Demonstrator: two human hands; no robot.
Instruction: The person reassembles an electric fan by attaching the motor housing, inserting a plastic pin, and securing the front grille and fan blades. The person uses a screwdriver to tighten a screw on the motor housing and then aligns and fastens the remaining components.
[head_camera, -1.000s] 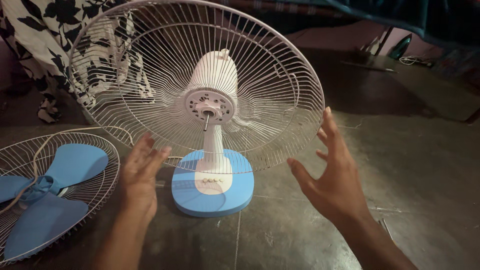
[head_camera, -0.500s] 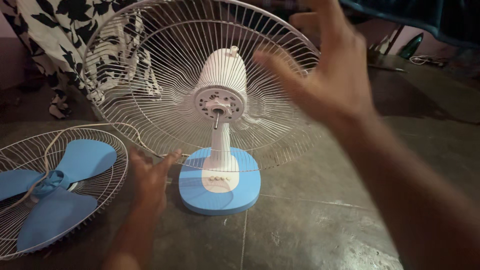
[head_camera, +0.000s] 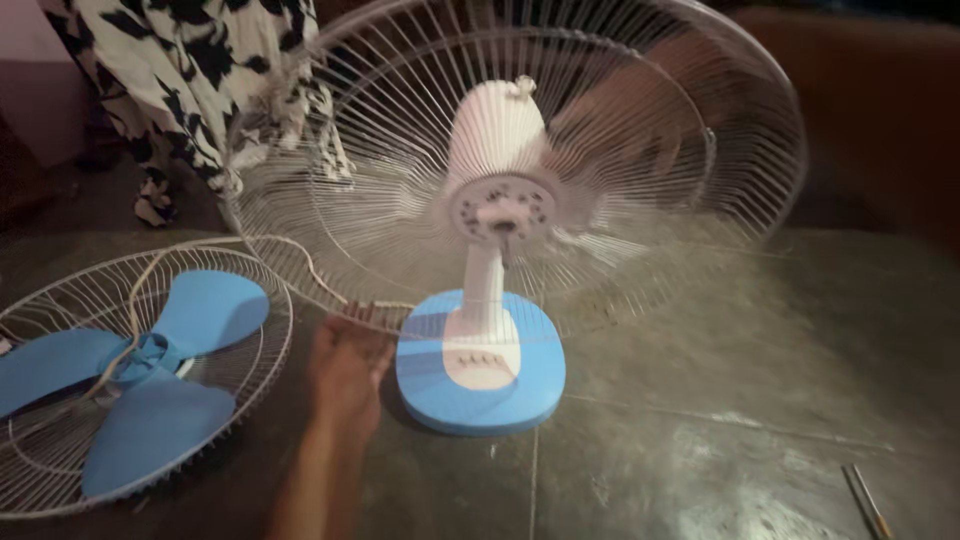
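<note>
Touching the lower rim of the fan guard (head_camera: 300, 200), just beside the blue base (head_camera: 480, 390), with a loosely open left hand (head_camera: 345, 365). Reaching behind the guard with a blurred right hand (head_camera: 625, 120), grip impossible to tell. Probably best to steady the rim lightly, without bending wires.

The left hand (head_camera: 347, 368) and forearm look bare, with no sleeve, though blurred.
</note>
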